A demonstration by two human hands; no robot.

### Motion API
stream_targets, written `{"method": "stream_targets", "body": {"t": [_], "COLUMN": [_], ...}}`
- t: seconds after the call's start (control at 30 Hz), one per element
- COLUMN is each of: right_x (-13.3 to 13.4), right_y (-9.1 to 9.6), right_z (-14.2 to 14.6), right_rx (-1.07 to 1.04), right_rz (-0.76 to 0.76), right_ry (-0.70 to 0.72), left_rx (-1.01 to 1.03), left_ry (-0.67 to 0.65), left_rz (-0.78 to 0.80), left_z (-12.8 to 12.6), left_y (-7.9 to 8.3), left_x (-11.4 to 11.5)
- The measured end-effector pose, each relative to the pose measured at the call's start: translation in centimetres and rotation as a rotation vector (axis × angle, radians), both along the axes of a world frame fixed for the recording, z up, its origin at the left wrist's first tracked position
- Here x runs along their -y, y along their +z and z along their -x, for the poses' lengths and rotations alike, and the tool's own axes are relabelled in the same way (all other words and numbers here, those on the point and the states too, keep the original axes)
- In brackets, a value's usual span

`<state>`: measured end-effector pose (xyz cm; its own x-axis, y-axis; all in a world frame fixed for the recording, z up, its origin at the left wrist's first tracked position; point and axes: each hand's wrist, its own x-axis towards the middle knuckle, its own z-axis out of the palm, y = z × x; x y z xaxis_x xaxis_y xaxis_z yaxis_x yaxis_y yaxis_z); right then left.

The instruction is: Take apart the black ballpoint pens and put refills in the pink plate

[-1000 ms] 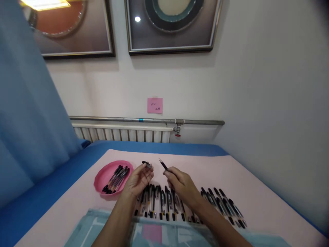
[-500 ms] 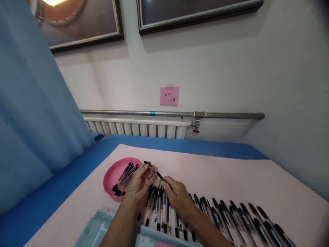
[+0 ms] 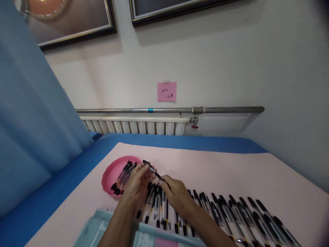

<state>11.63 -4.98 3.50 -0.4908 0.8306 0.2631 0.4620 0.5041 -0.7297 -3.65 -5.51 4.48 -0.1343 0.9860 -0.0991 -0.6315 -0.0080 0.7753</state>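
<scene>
Between my two hands is a black pen [image 3: 157,174], held at a slant above the pink cloth. My left hand [image 3: 138,180] grips its upper end by the black cap, fingers curled round it. My right hand [image 3: 177,195] pinches the lower end between thumb and fingers. Just left of my left hand, a pink bowl [image 3: 107,176] with a wavy rim contains several black-capped pens [image 3: 124,178]. Beneath and right of my hands, many clear-barrelled pens with black caps [image 3: 223,212] lie in a row; my right forearm hides part of them.
A light blue tray [image 3: 89,228] stands at the near edge. The pink cloth [image 3: 205,168] covers a blue surface [image 3: 164,140]. A blue curtain [image 3: 33,113] hangs at left. Beyond are a radiator [image 3: 138,126], a pipe [image 3: 228,109] and a pink note [image 3: 167,91] on the wall.
The view has shifted slightly, so the wall items sit a little higher and further left. Both hands keep their hold on the pen, and the left fingers have closed somewhat more around its cap.
</scene>
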Motion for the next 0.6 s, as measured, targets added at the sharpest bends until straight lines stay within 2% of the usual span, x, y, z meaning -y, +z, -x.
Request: {"method": "stream_targets", "body": {"t": [0.13, 0.23, 0.37, 0.6], "right_x": [0.0, 0.0, -0.2, 0.0], "right_y": [-0.3, -0.6, -1.2, -1.3], "right_z": [0.1, 0.2, 0.3, 0.2], "right_rx": [-0.004, -0.004, 0.005, -0.029], "right_rz": [-0.006, -0.003, -0.005, -0.023], "right_ry": [-0.011, -0.034, -0.073, -0.084], "left_rx": [-0.129, -0.130, -0.169, -0.171], "left_ry": [-0.018, -0.034, 0.013, 0.027], "left_rz": [0.022, -0.005, 0.015, 0.019], "left_z": [-0.9, -1.7, -2.6, -3.2], "left_y": [0.0, -0.6, -1.5, -2.2], "left_x": [0.4, 0.4, 0.3, 0.3]}}
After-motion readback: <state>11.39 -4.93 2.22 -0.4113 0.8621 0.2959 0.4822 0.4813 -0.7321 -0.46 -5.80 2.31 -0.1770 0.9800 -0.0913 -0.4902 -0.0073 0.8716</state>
